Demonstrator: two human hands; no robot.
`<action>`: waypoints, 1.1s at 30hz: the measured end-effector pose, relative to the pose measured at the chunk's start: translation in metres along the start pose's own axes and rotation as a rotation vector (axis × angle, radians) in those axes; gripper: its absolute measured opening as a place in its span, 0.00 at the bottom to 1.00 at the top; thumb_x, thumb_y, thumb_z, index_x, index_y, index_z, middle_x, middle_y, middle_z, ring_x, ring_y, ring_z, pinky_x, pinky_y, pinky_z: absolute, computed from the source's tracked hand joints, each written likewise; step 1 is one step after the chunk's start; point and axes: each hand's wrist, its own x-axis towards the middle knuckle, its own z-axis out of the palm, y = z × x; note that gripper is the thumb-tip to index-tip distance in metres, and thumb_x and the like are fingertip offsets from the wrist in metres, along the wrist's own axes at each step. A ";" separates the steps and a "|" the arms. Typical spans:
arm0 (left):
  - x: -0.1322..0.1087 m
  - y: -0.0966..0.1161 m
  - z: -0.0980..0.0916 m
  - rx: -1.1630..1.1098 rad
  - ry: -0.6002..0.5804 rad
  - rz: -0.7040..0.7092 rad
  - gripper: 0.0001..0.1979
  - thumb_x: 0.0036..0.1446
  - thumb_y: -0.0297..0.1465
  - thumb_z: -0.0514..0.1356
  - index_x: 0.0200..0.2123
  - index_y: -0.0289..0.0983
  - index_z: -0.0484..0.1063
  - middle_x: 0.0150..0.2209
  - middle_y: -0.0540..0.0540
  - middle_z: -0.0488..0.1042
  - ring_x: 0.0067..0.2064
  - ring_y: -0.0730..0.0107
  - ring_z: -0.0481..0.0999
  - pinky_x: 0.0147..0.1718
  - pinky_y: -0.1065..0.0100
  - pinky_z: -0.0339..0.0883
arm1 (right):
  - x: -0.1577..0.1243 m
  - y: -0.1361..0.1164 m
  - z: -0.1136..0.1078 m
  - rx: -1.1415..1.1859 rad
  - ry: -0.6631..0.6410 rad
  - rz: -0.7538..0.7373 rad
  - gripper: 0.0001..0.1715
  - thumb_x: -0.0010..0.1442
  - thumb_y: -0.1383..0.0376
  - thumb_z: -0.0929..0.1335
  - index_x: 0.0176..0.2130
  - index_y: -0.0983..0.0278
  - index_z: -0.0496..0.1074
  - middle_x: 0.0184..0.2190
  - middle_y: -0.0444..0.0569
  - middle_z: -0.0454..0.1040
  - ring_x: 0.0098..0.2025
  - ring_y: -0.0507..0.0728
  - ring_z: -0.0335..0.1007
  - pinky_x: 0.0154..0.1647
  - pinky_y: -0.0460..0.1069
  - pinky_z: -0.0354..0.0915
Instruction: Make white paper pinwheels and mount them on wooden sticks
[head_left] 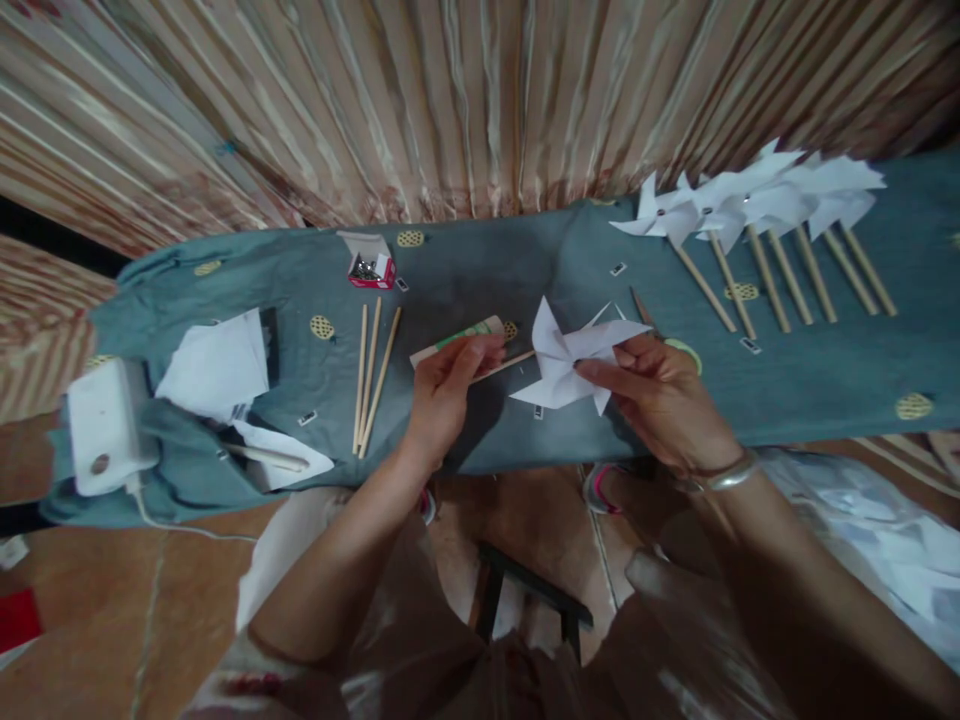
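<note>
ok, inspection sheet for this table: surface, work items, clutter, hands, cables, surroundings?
Surface: teal cloth, patterned, rumpled at left end.
Work items: white paper pinwheel, held; three loose sticks; open red box with small metal pieces; paper stack; row of pinwheels, far right.
Clutter: apparent scissors, partly hidden.
Hands: right hand, fingers pinching the white paper pinwheel; left hand, grip unclear, a wooden stick between it and the pinwheel.
Cables: white cable from white box, running past the near edge.
Surroundings: striped curtain along the far side; tiled floor; dark frame below.
</note>
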 end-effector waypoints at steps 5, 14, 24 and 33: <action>-0.001 -0.010 -0.006 0.649 -0.150 0.358 0.09 0.63 0.27 0.57 0.42 0.37 0.77 0.43 0.43 0.80 0.47 0.63 0.78 0.49 0.63 0.70 | -0.002 -0.010 -0.009 -0.010 -0.001 -0.003 0.14 0.46 0.60 0.79 0.34 0.58 0.78 0.31 0.43 0.82 0.34 0.56 0.78 0.41 0.52 0.75; 0.007 -0.025 0.006 1.101 -0.271 0.479 0.12 0.64 0.24 0.55 0.47 0.32 0.75 0.45 0.38 0.77 0.49 0.56 0.75 0.51 0.57 0.70 | -0.016 -0.021 -0.010 -0.107 -0.102 -0.019 0.16 0.45 0.61 0.80 0.35 0.59 0.77 0.30 0.43 0.81 0.30 0.54 0.77 0.31 0.48 0.75; -0.012 -0.011 0.007 0.529 -0.243 0.336 0.09 0.63 0.28 0.57 0.40 0.36 0.78 0.39 0.42 0.76 0.39 0.66 0.76 0.40 0.67 0.70 | -0.034 -0.020 -0.003 -0.406 -0.059 -0.192 0.14 0.53 0.61 0.76 0.39 0.61 0.74 0.33 0.46 0.80 0.33 0.55 0.78 0.33 0.48 0.74; -0.028 0.011 0.007 0.156 -0.241 0.179 0.09 0.62 0.34 0.61 0.32 0.38 0.78 0.27 0.51 0.69 0.28 0.74 0.68 0.29 0.73 0.63 | -0.057 -0.026 0.005 -0.800 0.071 -0.554 0.13 0.58 0.72 0.68 0.43 0.58 0.72 0.37 0.43 0.81 0.36 0.54 0.79 0.39 0.47 0.75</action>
